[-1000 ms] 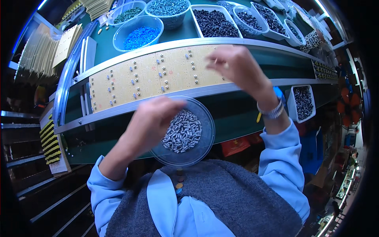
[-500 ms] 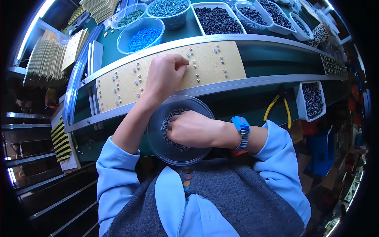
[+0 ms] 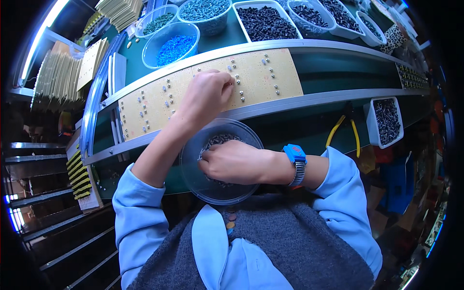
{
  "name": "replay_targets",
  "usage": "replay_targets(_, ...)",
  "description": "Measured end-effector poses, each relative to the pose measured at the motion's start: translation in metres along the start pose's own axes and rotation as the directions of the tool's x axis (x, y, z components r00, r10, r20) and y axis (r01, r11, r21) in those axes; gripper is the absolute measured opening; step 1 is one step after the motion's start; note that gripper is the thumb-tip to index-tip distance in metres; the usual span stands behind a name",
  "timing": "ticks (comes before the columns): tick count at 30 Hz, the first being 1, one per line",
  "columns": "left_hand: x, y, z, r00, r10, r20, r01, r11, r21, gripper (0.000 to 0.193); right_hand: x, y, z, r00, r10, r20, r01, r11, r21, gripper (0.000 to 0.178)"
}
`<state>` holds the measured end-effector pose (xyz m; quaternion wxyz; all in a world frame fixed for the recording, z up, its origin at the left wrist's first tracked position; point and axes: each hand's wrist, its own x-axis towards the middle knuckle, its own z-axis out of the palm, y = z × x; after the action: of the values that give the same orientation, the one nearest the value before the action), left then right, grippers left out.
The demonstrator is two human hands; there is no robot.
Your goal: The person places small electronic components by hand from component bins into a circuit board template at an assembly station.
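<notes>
A long tan circuit board [image 3: 285,72] lies in a metal rail frame, with rows of small silvery and pale parts on it. Over its middle is my left hand [image 3: 205,96], thumb and forefinger pinched together at the surface. Whatever sits between those fingertips is too small to make out. My right hand [image 3: 237,162] reaches into a round clear plastic tub [image 3: 189,181] in front of me. Small grey components [image 3: 217,140] cover the tub's bottom. The fingers there are curled closed, and their tips are partly hidden among the components. A blue wrist strap [image 3: 295,153] circles my right wrist.
Tubs of blue [image 3: 176,48] and teal parts and white trays of black parts [image 3: 266,24] line the back. Yellow-handled cutters [image 3: 344,128] and a white tray of leaded parts [image 3: 386,121] lie at right. Stacked boards [image 3: 55,79] stand at left. Metal rails [image 3: 270,106] border the board.
My left hand's pinched fingertips have dipped slightly toward me over the board. In the tub, my right hand's fingers have shifted a little to the left. The view has moved slightly.
</notes>
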<state>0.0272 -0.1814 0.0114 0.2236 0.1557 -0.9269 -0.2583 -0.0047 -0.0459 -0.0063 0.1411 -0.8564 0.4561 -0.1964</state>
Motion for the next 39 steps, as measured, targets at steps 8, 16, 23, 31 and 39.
replay_targets(8, 0.003, -0.009, 0.001, 0.997, 0.079, -0.002, -0.079, 0.995, -0.057, 0.009, 0.002, -0.003, -0.009, 0.993, 0.029, 0.116, -0.029, 1.000, -0.001, 0.012)
replay_targets(16, 0.008, -0.010, -0.002, 0.997, -0.026, 0.072, 0.037, 0.987, -0.159, 0.008, 0.001, 0.002, 0.000, 0.993, -0.121, 0.008, 0.121, 0.992, -0.018, 0.009)
replay_targets(23, 0.009, -0.006, -0.002, 0.992, -0.050, 0.113, 0.062, 0.992, -0.112, 0.010, 0.003, -0.003, -0.011, 0.997, -0.066, 0.039, 0.063, 0.996, 0.061, 0.007)
replay_targets(31, 0.003, -0.003, -0.002, 0.992, -0.095, 0.079, 0.100, 0.992, -0.071, 0.012, 0.004, -0.007, -0.017, 0.995, 0.006, 0.099, -0.006, 1.000, 0.001, 0.005)
replay_targets(39, -0.010, 0.010, -0.020, 0.983, -0.180, 0.032, 0.181, 0.941, -0.284, 0.031, -0.008, -0.015, -0.013, 0.985, 0.054, -0.165, -0.074, 0.990, -0.121, 0.006)
